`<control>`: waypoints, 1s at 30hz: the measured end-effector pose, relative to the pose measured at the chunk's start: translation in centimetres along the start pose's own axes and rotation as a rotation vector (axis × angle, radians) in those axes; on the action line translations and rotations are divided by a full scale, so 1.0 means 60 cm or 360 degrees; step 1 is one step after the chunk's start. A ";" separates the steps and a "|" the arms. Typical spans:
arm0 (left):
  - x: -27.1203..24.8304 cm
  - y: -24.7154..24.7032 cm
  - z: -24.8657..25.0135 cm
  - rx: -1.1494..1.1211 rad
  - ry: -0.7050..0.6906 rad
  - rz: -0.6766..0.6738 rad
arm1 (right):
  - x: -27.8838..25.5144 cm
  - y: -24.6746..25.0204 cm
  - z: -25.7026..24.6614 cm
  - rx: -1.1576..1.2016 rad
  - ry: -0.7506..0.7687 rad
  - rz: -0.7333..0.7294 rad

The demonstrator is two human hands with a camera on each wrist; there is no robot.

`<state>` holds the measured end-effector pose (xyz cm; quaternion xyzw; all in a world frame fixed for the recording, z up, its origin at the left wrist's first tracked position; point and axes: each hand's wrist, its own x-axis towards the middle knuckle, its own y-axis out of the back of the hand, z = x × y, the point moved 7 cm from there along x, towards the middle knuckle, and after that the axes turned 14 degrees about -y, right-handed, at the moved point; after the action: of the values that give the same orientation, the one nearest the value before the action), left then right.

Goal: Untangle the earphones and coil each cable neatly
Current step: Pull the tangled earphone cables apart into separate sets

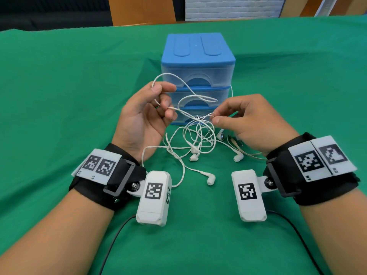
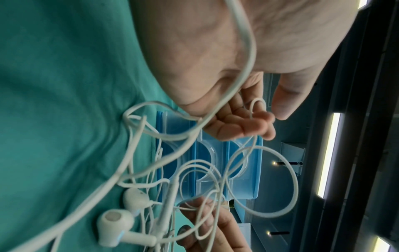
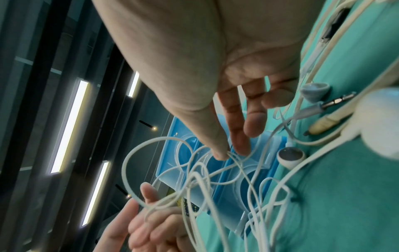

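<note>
A tangle of white earphone cables [image 1: 198, 135] lies on the green cloth in front of the blue drawer unit, partly lifted. My left hand [image 1: 164, 102] is palm up with its fingers curled, and a long cable loop [image 1: 174, 80] runs round the thumb and between the fingers [image 2: 259, 122]. My right hand [image 1: 215, 116] pinches a strand between thumb and index finger just above the tangle, as the right wrist view [image 3: 226, 151] also shows. Several earbuds [image 1: 210, 178] lie loose on the cloth. Two jack plugs [image 3: 339, 99] rest under my right palm.
A blue three-drawer plastic unit [image 1: 197, 62] stands right behind the hands, drawers closed. Green cloth [image 1: 69, 96] covers the whole table. Black camera leads [image 1: 113, 241] trail from both wrists toward the near edge.
</note>
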<state>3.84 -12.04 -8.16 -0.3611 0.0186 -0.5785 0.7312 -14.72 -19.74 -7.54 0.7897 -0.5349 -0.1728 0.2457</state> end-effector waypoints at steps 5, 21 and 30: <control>0.004 0.007 -0.001 0.0054 0.0031 0.0080 | 0.001 0.005 0.000 0.0087 0.0000 0.0049; 0.014 0.034 0.011 0.0166 -0.0053 0.0288 | -0.011 0.073 -0.007 0.0847 0.0036 0.0591; 0.015 0.036 0.012 0.0262 -0.0139 0.0289 | -0.046 0.122 -0.038 0.1082 0.0560 0.1017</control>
<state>6.27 -12.29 -8.46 -0.3214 -0.0283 -0.4933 0.8078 -20.10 -18.97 -1.46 0.6389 -0.7266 0.2313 0.1015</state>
